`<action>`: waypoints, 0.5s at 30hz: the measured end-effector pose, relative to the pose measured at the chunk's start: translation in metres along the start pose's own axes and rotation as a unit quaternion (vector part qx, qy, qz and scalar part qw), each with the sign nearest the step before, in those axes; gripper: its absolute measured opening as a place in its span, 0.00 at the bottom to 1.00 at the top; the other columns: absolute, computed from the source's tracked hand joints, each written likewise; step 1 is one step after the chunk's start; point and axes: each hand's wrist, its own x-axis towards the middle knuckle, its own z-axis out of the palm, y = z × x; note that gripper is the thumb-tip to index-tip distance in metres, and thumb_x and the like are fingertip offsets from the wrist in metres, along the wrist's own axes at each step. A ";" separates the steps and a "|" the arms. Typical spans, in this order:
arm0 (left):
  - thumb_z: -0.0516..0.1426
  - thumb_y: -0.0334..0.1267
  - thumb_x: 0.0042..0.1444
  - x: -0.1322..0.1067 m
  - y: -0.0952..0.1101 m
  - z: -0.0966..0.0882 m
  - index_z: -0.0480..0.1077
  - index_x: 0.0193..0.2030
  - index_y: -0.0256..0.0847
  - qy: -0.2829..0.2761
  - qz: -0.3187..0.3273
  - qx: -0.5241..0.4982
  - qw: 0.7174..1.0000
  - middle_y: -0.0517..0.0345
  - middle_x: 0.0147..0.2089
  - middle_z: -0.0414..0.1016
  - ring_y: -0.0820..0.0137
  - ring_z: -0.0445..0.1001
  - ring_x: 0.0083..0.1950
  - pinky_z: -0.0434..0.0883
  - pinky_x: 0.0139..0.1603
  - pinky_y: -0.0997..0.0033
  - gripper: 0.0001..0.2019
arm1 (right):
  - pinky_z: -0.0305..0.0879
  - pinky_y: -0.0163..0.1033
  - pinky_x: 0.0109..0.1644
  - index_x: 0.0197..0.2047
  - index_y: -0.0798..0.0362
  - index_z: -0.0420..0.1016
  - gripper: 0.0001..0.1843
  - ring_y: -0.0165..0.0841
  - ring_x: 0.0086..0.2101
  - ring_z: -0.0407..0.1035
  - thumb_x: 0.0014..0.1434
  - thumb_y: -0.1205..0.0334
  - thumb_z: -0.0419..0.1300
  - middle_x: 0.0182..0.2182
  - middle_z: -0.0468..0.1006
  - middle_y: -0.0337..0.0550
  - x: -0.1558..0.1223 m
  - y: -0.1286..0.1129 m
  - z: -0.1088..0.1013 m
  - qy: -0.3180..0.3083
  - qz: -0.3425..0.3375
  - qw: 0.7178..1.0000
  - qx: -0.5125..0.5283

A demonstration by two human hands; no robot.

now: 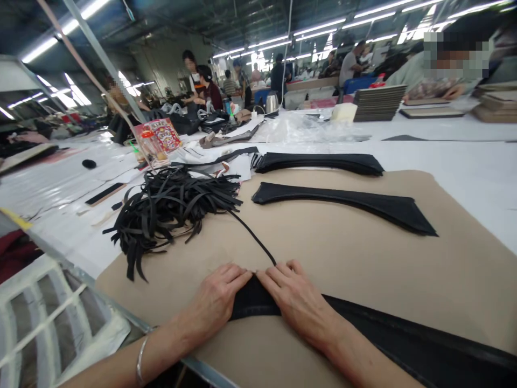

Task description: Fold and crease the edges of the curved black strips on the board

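A long black leather-like panel lies on the tan mat and runs off to the lower right. My left hand has its fingers closed on the panel's far edge, near its left end. Close beside it, my right hand is closed on the same edge, fingertips almost meeting those of the left. From a heap of black strips, one thin black strip reaches to the fingers of my right hand. My fingers hide how strip and edge meet.
Two stacks of curved black pieces, a nearer stack and a farther stack, lie across the mat. Drink bottles stand beyond the strips. A metal table edge passes on the left. A co-worker sits opposite, at right.
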 end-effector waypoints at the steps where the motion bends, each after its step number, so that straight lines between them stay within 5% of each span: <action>1: 0.45 0.24 0.63 0.000 0.000 -0.001 0.68 0.57 0.38 -0.005 0.001 0.005 1.000 0.50 0.47 0.73 0.65 0.69 0.47 0.72 0.52 0.61 0.20 | 0.55 0.44 0.45 0.48 0.56 0.69 0.09 0.37 0.37 0.61 0.64 0.74 0.56 0.37 0.70 0.43 -0.005 0.004 -0.002 -0.002 0.001 1.000 0.001; 8: 0.45 0.24 0.62 0.001 0.006 -0.003 0.67 0.61 0.48 -0.024 0.029 0.088 0.995 0.50 0.45 0.70 0.63 0.67 0.45 0.73 0.47 0.58 0.25 | 0.55 0.43 0.44 0.46 0.56 0.71 0.10 0.37 0.37 0.63 0.64 0.75 0.55 0.36 0.70 0.43 -0.045 0.024 -0.016 -0.005 -0.002 1.000 0.003; 15: 0.45 0.23 0.61 0.004 0.009 -0.001 0.69 0.58 0.44 -0.002 0.055 0.128 0.990 0.46 0.52 0.68 0.60 0.67 0.51 0.72 0.51 0.55 0.23 | 0.56 0.43 0.45 0.51 0.56 0.69 0.14 0.37 0.38 0.63 0.63 0.75 0.55 0.39 0.70 0.44 -0.061 0.028 -0.021 -0.010 0.001 1.000 -0.006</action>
